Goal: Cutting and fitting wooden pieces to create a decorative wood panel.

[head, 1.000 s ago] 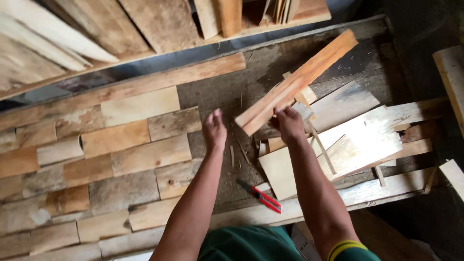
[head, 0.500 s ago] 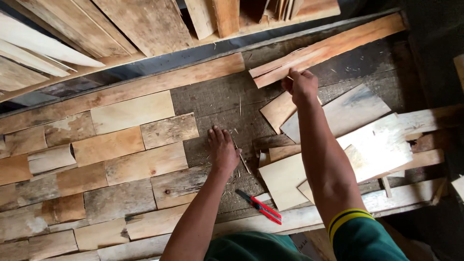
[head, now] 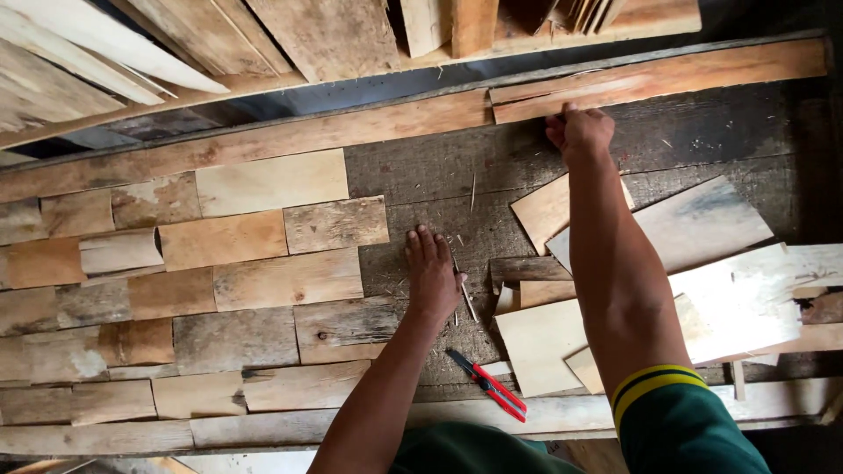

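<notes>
A patchwork of short boards [head: 219,290] covers the left of the dark surface [head: 702,132]. A long plank [head: 659,77] lies along its top edge, right hand [head: 580,132] curled against it. The left hand [head: 432,272] rests flat and open beside the boards, above red pliers [head: 487,384].

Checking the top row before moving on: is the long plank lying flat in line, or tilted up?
Flat: the long plank lies end to end with the row, right hand on its lower edge.
</notes>
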